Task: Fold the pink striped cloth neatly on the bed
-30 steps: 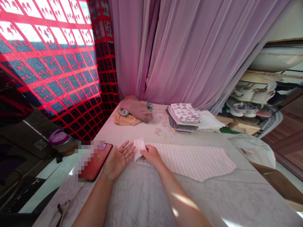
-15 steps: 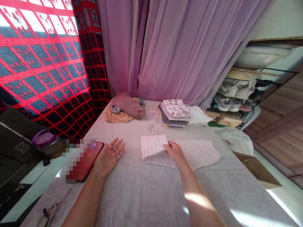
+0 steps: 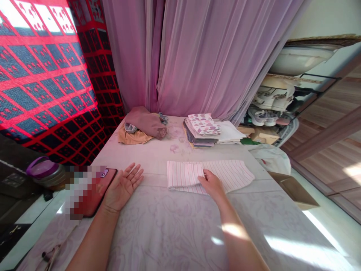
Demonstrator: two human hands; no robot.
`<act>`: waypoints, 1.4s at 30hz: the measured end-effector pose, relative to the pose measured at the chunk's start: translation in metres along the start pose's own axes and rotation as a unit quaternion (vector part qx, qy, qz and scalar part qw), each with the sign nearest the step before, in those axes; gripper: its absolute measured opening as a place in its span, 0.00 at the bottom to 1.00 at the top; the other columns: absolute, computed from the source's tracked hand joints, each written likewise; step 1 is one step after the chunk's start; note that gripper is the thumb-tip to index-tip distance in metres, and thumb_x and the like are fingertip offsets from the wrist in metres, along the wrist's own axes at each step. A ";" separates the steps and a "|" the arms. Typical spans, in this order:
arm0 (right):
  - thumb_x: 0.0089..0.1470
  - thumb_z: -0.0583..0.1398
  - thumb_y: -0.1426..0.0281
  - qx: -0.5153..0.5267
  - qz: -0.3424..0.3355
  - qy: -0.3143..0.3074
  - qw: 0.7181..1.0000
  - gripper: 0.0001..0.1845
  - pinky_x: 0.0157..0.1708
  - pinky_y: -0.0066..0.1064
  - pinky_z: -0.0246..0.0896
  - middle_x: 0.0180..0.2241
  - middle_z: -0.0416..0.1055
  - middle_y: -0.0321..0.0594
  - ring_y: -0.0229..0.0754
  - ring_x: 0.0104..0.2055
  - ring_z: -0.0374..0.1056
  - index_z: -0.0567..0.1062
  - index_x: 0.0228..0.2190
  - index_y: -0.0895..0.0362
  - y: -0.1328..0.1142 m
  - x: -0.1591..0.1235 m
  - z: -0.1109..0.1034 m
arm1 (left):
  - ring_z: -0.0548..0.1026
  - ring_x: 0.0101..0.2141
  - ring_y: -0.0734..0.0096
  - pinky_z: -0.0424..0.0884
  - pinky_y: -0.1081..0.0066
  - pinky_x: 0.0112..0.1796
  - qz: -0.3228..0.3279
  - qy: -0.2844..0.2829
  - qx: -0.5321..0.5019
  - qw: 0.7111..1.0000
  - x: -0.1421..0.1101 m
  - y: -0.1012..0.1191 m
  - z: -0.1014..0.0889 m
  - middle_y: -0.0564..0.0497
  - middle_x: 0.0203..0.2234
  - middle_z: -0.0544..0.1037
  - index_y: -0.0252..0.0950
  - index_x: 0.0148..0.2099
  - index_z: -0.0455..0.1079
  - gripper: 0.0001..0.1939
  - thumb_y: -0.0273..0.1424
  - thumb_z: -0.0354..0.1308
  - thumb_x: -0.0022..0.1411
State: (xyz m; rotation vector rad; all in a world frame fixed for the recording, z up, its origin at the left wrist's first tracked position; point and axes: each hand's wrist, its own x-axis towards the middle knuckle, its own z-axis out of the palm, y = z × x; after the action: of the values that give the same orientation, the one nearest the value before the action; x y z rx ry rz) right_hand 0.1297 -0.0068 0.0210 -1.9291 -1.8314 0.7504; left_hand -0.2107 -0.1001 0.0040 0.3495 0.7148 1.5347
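Observation:
A white cloth with thin pink stripes (image 3: 234, 174) lies lengthwise on the table (image 3: 158, 226), its left part folded over toward the right. At the edge of that folded layer, my right hand (image 3: 211, 182) has its fingers closed on the cloth. My left hand (image 3: 124, 184) rests palm up with fingers spread, holding nothing. Close beside its wrist is a red phone (image 3: 97, 195), partly blurred out in the picture.
Toward the back stand a stack of folded clothes (image 3: 201, 130), a folded white cloth (image 3: 229, 132) and a loose heap of clothes (image 3: 146, 124). A purple curtain (image 3: 197, 56) hangs behind. On the right is a shoe rack (image 3: 304, 92); a purple-lidded container (image 3: 45, 171) is at left.
My right hand has lowered the folded-over part flatter and a little to the right. My left hand stays open, palm up. The whole view has shifted slightly.

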 end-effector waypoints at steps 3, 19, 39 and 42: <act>0.52 0.56 0.66 -0.016 0.011 -0.023 1.000 0.18 0.29 0.27 0.53 0.28 0.74 0.36 0.39 0.30 0.67 0.74 0.44 0.56 -0.001 0.000 -0.004 | 0.61 0.61 0.57 0.50 0.52 0.62 0.000 0.017 0.003 1.000 -0.001 0.001 0.003 0.47 0.57 0.71 0.40 0.53 0.71 0.21 0.44 0.49 0.65; 0.51 0.57 0.70 -0.002 0.040 -0.059 0.997 0.26 0.28 0.27 0.53 0.24 0.71 0.33 0.38 0.26 0.65 0.68 0.53 0.57 0.013 0.008 -0.005 | 0.63 0.60 0.57 0.57 0.52 0.60 -0.001 0.042 0.021 0.999 -0.002 0.004 0.010 0.46 0.57 0.71 0.40 0.51 0.72 0.20 0.44 0.51 0.63; 0.55 0.52 0.65 0.080 -0.049 0.110 0.990 0.17 0.40 0.32 0.64 0.38 0.77 0.41 0.41 0.37 0.71 0.78 0.40 0.55 0.022 0.001 -0.019 | 0.59 0.62 0.53 0.46 0.56 0.63 0.138 0.021 0.494 0.858 0.000 -0.046 0.039 0.46 0.57 0.70 0.41 0.51 0.75 0.20 0.39 0.63 0.55; 0.57 0.50 0.66 0.081 -0.095 0.141 0.982 0.19 0.43 0.33 0.65 0.42 0.76 0.45 0.42 0.41 0.71 0.76 0.43 0.57 0.010 0.000 -0.013 | 0.54 0.64 0.54 0.43 0.54 0.63 0.201 -0.052 0.618 0.758 0.013 -0.062 0.052 0.47 0.62 0.64 0.42 0.55 0.71 0.22 0.41 0.57 0.60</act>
State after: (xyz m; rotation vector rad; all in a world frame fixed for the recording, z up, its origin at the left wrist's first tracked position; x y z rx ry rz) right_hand 0.1454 -0.0066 0.0251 -1.6370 -1.6935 0.5172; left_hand -0.1320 -0.0780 0.0021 1.6532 1.5868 1.1834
